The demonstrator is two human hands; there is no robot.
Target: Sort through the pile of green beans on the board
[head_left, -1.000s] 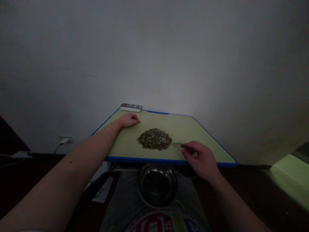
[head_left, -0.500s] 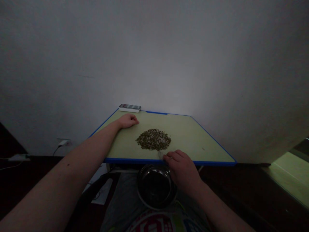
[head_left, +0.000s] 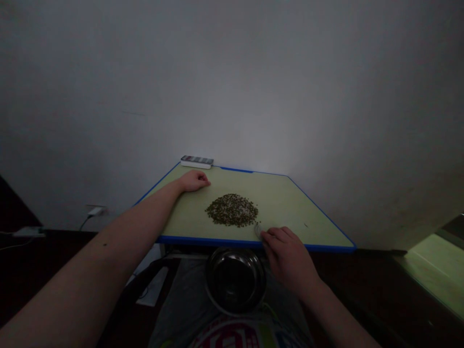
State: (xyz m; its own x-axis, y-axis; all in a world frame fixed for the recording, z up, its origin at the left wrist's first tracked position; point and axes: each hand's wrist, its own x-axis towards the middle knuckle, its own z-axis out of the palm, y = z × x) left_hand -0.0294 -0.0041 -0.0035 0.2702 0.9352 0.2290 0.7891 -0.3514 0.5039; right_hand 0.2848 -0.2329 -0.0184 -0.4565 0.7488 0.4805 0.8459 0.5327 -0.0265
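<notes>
A spread pile of small brown and whitish seeds or grains (head_left: 232,210) lies on the pale yellow tabletop (head_left: 281,200). Beyond its left side, my left hand (head_left: 195,181) rests on the table with its fingers curled in, and nothing shows at the fingertips. My right hand (head_left: 288,253) is at the table's front edge, its thumb and fingers closed on a small clear rounded piece (head_left: 258,230). That piece touches the table by the pile's near right edge; its exact kind is too blurred to tell. Below the edge, a shiny metal bowl (head_left: 235,305) sits on my lap.
At the table's back left corner lies a white case with a dark patterned top (head_left: 196,162). A blue rim (head_left: 217,241) borders the table, and a wall (head_left: 246,96) rises behind it. A plug (head_left: 96,211) with a cable is in the wall at left.
My right hand has moved a little to the right along the front edge with the clear piece. A few grains now lie near that piece. My left hand stays in place.
</notes>
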